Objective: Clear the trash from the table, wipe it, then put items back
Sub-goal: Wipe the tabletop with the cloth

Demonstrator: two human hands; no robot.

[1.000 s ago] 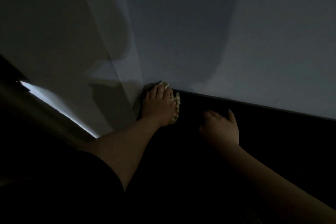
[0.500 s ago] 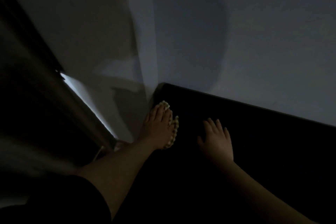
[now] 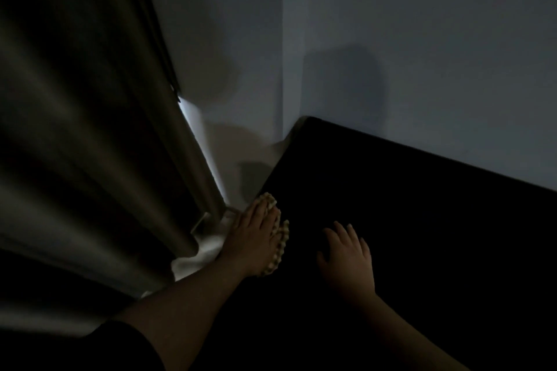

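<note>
Left hand (image 3: 254,239) flat, fingers straight, presses checkered cloth (image 3: 282,236) onto dark table (image 3: 422,220) at its 9 o'clock edge, for wiping. Right hand (image 3: 346,256) spread flat, 3 o'clock of cloth, likely bracing.

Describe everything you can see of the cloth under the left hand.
The cloth looks pale cream with a darker checked pattern; the dim light hides its weave. Only a narrow strip shows, past the fingertips and along one side of the left hand, which presses flat on it with straight fingers and covers the rest. It lies flat on the dark table, at the table's left edge, close to the curtain.
</note>
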